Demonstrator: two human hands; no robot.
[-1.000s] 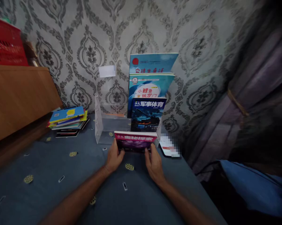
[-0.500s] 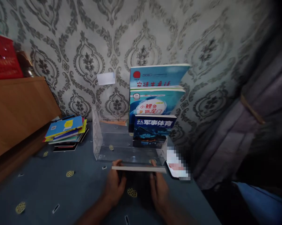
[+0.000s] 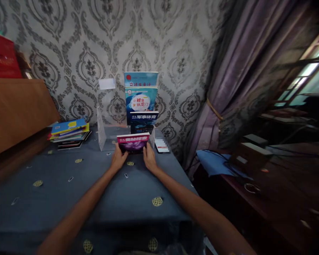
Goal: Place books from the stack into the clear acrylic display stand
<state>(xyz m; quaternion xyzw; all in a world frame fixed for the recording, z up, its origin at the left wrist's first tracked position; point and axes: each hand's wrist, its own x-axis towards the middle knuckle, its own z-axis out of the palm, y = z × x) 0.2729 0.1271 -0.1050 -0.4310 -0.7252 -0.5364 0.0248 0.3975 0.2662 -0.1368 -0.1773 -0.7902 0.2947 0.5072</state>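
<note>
We've got both hands on a pink-purple magazine (image 3: 133,142), standing upright w/ its cover facing us, at the front edge of a clear acrylic rack (image 3: 102,131) on the blue tablecloth (image 3: 69,191). Our left hand (image 3: 118,160) grips the mag's lower left corner, thumb on the cover side; our right hand (image 3: 149,159) grips the lower right corner the same way, so each hand is closed on an edge, not spread wide. The mag's bottom edge sits right at the rack's front lip; can't tell if it's inside the front slot or just in front of it. Behind it, stepped up in the rack: a dark blue magazine (image 3: 144,122), then a light blue book w/ a white oval title (image 3: 140,101), then a blue book w/ a red dot (image 3: 140,78) at the very back vs. the patterned wallpaper (image 3: 175,53). The rack's left half shows only clear walls. A white card (image 3: 106,83) is stuck on the wall just above-left of the rack. To the left, well apart, a stack of books (image 3: 68,131) lies flat on the cloth near a wooden cabinet (image 3: 16,109). Just right of the rack is a small blurred-out item. Purple curtain (image 3: 228,81) hangs at right.
</note>
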